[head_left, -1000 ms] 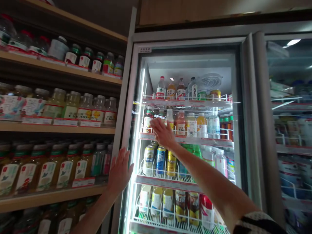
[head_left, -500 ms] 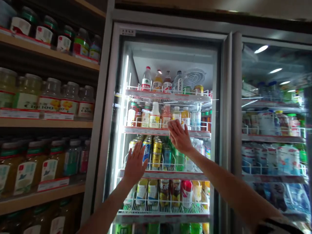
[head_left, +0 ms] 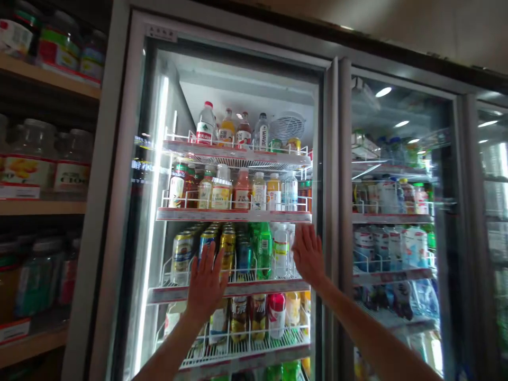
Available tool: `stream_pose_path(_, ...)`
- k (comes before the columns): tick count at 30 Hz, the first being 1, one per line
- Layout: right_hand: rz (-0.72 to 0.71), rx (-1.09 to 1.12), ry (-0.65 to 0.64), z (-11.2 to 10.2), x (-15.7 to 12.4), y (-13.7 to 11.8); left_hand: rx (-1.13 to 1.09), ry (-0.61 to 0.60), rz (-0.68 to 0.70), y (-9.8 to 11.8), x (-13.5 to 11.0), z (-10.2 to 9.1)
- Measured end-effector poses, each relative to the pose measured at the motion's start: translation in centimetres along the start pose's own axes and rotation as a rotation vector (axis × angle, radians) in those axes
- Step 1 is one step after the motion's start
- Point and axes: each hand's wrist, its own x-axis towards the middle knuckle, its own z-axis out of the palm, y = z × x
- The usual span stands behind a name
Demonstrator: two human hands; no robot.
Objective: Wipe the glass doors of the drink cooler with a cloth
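My left hand (head_left: 206, 283) lies flat with its fingers spread on the glass door (head_left: 238, 79) of a lit drinks fridge, in front of a row of cans (head_left: 204, 248). Farther right, my right hand (head_left: 307, 254) is also pressed flat and open against the same glass, close to the door's right frame (head_left: 329, 211). Neither hand holds anything. Behind the glass stand wire shelves (head_left: 234, 214) with bottles (head_left: 242, 188) and cans.
A second fridge (head_left: 397, 222) with its own glass door adjoins on the right. To the left, wooden shelves (head_left: 43, 206) carry rows of bottled drinks with price labels. A small fan (head_left: 288, 127) sits at the top back of the lit fridge.
Both hands slid rightward across the glass together. The left moved from the door's left edge onto the pane. The right dropped from the second shelf's level to near the right frame.
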Motion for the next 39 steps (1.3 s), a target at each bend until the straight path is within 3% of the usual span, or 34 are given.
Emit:
stream_pose_path(3, -0.085, 0.031, -0.024, 0.1, -3.6, 0.7, 0.008, -0.004, 0.017, 0.1, -0.1, 0.2)
stream_pose_path(5, -0.034, 0.052, 0.005, 0.3, -1.9, 1.7, 0.016, -0.006, 0.011, 0.1, -0.2, 0.4)
stream_pose_path(8, 0.113, 0.092, 0.094, 0.6, 3.2, 3.2, 0.024, -0.017, -0.01, 0.4, -0.1, 0.3)
stream_pose_path(10, 0.135, 0.112, 0.104, 0.8, 3.8, 3.4, 0.027, -0.035, -0.01, 0.5, -0.1, 0.1)
stream_pose_path(14, -0.054, 0.154, -0.024, 0.4, -3.2, 2.3, 0.051, -0.089, 0.001, 0.4, -0.5, -0.5)
stream_pose_path(16, -0.161, 0.155, -0.055, 0.3, -5.4, 2.2, 0.079, -0.113, 0.011, 0.4, -0.8, -0.7)
stream_pose_path(18, -0.147, 0.148, -0.047, 0.3, -4.0, 2.7, 0.116, -0.135, 0.004, 0.4, -0.9, -0.8)
stream_pose_path(22, 0.035, 0.148, 0.007, 0.4, 2.2, 2.2, 0.158, -0.185, -0.042, 0.7, -0.9, -1.0)
stream_pose_path(24, -0.128, 0.183, -0.027, 0.3, 2.2, 0.6, 0.161, -0.225, -0.056, 0.9, -0.9, -1.4)
stream_pose_path(27, -0.613, 0.258, -0.12, 0.0, -0.3, -2.1, 0.167, -0.28, -0.045, 0.6, -1.2, -2.0)
stream_pose_path(28, -0.694, 0.267, -0.134, -0.1, -0.6, -2.7, 0.166, -0.294, -0.029, 0.4, -1.5, -2.2)
stream_pose_path(29, -0.696, 0.264, -0.136, -0.2, -0.2, -3.1, 0.163, -0.302, -0.015, 0.1, -1.8, -2.4)
stream_pose_path(33, -0.326, 0.204, -0.042, 0.0, 5.0, -4.2, 0.185, -0.262, -0.083, -2.1, -2.7, -2.9)
stream_pose_path(34, -0.291, 0.202, -0.029, 0.1, 5.8, -4.8, 0.199, -0.246, -0.119, -2.8, -2.7, -3.1)
stream_pose_path(36, -0.384, 0.227, -0.051, 0.4, 5.4, -6.4, 0.224, -0.232, -0.163, -4.2, -2.7, -3.6)
stream_pose_path(39, -0.704, 0.306, -0.139, 0.6, 2.5, -8.9, 0.243, -0.265, -0.174, -6.2, -2.7, -4.4)
